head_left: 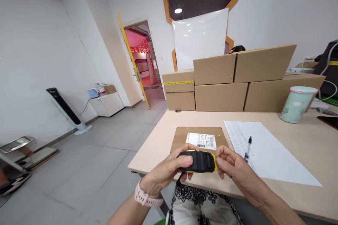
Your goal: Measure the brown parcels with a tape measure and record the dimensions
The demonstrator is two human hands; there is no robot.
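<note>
A black tape measure (198, 161) with yellow edges is in my left hand (174, 163), thumb pressed on its top and fingers wrapped around it, just over the near table edge. My right hand (229, 163) has its fingertips pinched at the yellow right end of the tape measure; what exactly they grip there is partly hidden. Behind both hands lies a flat cardboard box (182, 134) bearing a white printed label (202, 140). My hands cover the box's near side.
Printed paper sheets (274, 151) with a black pen (248, 147) lie to the right. Stacked cardboard boxes (219, 97) line the table's back, one with a yellow measuring strip (179, 82). A mint tumbler (297, 105) stands at the right. The table's left edge borders the floor (105, 161).
</note>
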